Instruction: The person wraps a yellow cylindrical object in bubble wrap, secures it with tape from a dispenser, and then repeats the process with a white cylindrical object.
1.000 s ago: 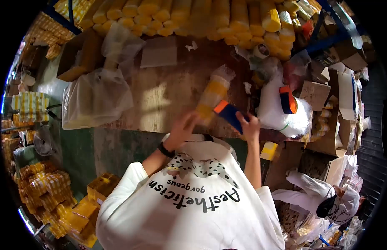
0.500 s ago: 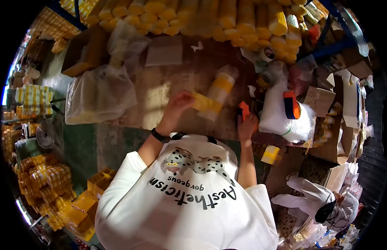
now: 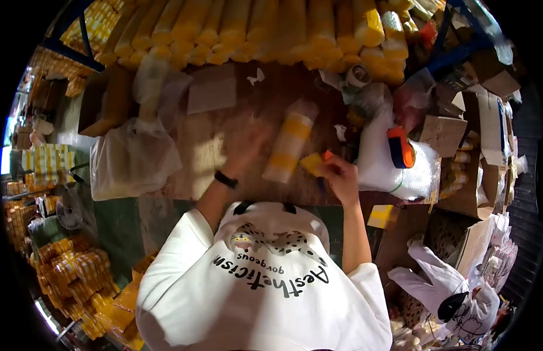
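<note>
A wrapped roll with yellow bands (image 3: 293, 137) lies tilted on the brown table. My left hand (image 3: 248, 147), with a dark band at the wrist, is smeared by motion to the left of the roll; its fingers cannot be made out. Right of the roll's lower end, my right hand (image 3: 340, 175) is closed, with a small yellow piece (image 3: 311, 164) at its fingertips. Bits of orange and blue show around these fingers, mostly hidden by the hand.
Yellow rolls (image 3: 263, 26) are stacked along the table's far side. Clear plastic bags (image 3: 131, 158) and an open carton (image 3: 107, 99) are at left. At right lie a bubble-wrap roll (image 3: 371, 164) and an orange and blue tape roll (image 3: 401, 148). A person (image 3: 438, 278) is at lower right.
The view has shifted. My left hand no longer shows at the yellow strip beside the roll. My right hand has come up and nearer the roll, and a yellow piece now shows at its fingertips.
</note>
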A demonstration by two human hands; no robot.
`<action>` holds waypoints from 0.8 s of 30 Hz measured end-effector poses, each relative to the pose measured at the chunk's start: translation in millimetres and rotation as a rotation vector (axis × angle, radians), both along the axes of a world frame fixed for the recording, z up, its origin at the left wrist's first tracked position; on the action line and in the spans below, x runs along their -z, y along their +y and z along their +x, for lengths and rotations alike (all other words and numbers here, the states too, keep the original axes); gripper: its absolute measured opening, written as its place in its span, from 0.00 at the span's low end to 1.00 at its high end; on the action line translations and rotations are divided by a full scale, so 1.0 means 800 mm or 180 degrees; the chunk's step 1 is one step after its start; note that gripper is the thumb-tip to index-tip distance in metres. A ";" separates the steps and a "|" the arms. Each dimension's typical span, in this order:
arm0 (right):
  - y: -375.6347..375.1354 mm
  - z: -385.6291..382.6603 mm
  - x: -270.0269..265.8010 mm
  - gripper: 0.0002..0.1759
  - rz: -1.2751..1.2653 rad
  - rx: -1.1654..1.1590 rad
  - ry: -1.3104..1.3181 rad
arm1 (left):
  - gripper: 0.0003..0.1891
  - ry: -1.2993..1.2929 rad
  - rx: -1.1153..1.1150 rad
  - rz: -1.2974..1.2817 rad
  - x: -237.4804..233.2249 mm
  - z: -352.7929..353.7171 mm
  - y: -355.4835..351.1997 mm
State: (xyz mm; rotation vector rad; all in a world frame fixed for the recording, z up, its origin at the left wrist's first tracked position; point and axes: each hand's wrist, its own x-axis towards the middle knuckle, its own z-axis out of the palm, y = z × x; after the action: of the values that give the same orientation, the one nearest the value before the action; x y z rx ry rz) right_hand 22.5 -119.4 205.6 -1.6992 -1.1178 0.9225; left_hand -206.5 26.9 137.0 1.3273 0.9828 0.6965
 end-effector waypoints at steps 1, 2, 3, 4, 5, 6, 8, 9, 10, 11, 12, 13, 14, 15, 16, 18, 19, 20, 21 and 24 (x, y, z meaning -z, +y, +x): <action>0.003 0.023 0.026 0.10 0.0199 0.0448 0.0535 | 0.34 0.0163 -0.0150 0.0140 0.027 0.008 0.035; 0.009 0.043 0.046 0.12 0.0401 0.0887 0.1069 | 0.37 0.0334 -0.0302 0.0271 0.054 0.015 0.069; 0.020 0.058 0.054 0.24 0.0133 0.1050 0.1214 | 0.39 0.0941 -0.0115 0.0354 0.076 0.027 0.102; 0.038 0.067 0.068 0.39 0.0102 0.1028 0.1400 | 0.41 0.1545 0.0069 0.0441 0.085 0.040 0.126; 0.060 0.069 0.086 0.45 -0.0156 0.1149 0.1562 | 0.37 0.1686 -0.0021 0.0222 0.044 0.070 0.109; 0.083 0.068 0.112 0.52 -0.0416 0.1272 0.1724 | 0.38 0.1651 0.0168 0.0198 0.053 0.090 0.112; 0.125 0.061 0.163 0.55 -0.0623 0.1433 0.2050 | 0.40 0.1396 0.0628 0.0065 0.092 0.123 0.118; 0.141 0.056 0.186 0.56 -0.0570 0.1485 0.2204 | 0.41 0.1248 0.0808 -0.0022 0.113 0.134 0.120; 0.153 0.051 0.202 0.58 -0.0469 0.1517 0.2333 | 0.42 0.1136 0.0943 -0.0096 0.129 0.144 0.121; 0.160 0.047 0.210 0.59 -0.0345 0.1539 0.2423 | 0.44 0.1021 0.1046 -0.0159 0.138 0.151 0.120; 0.163 0.045 0.218 0.60 -0.0214 0.1549 0.2450 | 0.45 0.0943 0.1115 -0.0181 0.148 0.155 0.120; 0.162 0.046 0.225 0.62 -0.0086 0.1539 0.2468 | 0.47 0.0877 0.1148 -0.0188 0.159 0.157 0.118; 0.160 0.045 0.225 0.63 0.0012 0.1522 0.2474 | 0.49 0.0829 0.1165 -0.0180 0.160 0.155 0.114; 0.156 0.045 0.225 0.65 0.0050 0.1464 0.2447 | 0.50 0.0771 0.1159 -0.0169 0.162 0.151 0.108; 0.149 0.045 0.225 0.66 0.0043 0.1391 0.2416 | 0.52 0.0715 0.1142 -0.0142 0.163 0.142 0.100; 0.124 0.043 0.200 0.67 -0.0021 0.1118 0.2325 | 0.56 0.0555 0.1124 -0.0052 0.124 0.114 0.080; 0.110 0.042 0.185 0.67 -0.0081 0.0964 0.2265 | 0.49 0.0462 0.1178 -0.0246 0.086 0.097 0.068; 0.088 0.037 0.175 0.67 -0.0153 0.0812 0.2218 | 0.42 0.0462 0.1317 0.0776 0.050 0.079 0.055; 0.066 0.028 0.172 0.68 0.0267 0.0375 0.2095 | 0.39 0.0355 0.1351 0.0777 0.028 0.060 0.038; 0.019 -0.009 0.106 0.70 0.0546 -0.0502 0.1320 | 0.29 0.0122 0.1522 0.0710 0.008 -0.007 -0.014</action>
State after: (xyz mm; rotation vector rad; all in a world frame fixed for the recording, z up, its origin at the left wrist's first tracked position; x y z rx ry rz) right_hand 15.2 -104.0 121.1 -1.2222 -1.0235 1.1779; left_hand -211.9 15.9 130.7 1.6996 0.5906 0.4204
